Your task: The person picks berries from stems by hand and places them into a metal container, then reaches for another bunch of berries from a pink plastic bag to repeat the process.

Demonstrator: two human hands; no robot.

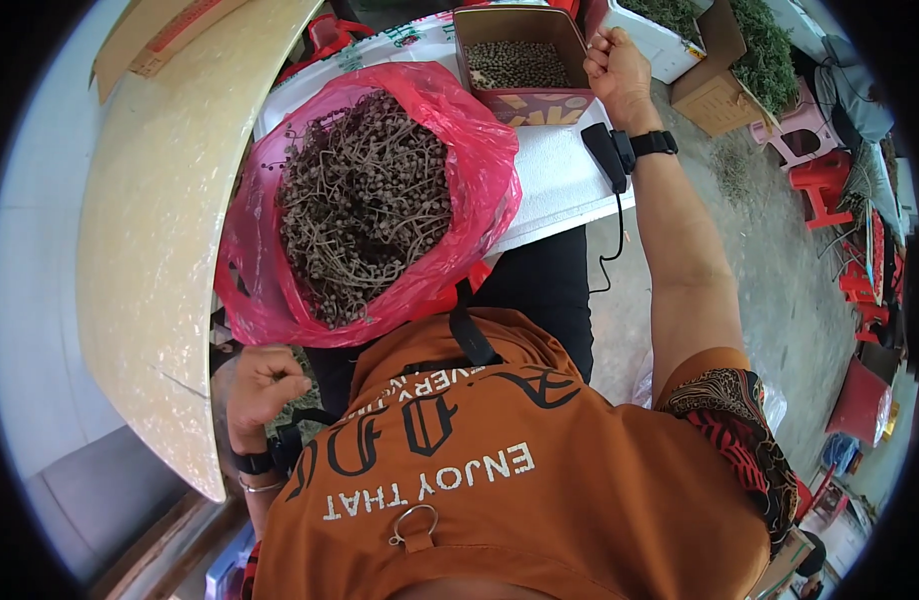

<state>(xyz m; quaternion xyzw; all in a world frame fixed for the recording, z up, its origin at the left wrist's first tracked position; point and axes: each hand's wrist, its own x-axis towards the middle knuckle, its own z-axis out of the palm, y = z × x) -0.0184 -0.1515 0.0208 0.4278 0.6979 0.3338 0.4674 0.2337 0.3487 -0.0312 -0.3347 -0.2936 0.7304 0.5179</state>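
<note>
A pink plastic bag lies open on a white foam box in front of me. Inside it is a tangled heap of dried brown stems with small round heads. Behind the bag, to its right, stands a rectangular box holding many small round greenish-brown seeds. My right hand is closed just beside that box's right edge; whatever its fingers hold is hidden. Low at the left, below the bag, my left hand has its fingers curled in, and I cannot make out anything in them.
A pale tabletop curves along my left, with cardboard at its far end. Far right are a white foam box and an open cardboard box with green plants. Red stools line the right side. A black cable hangs from my right wrist device.
</note>
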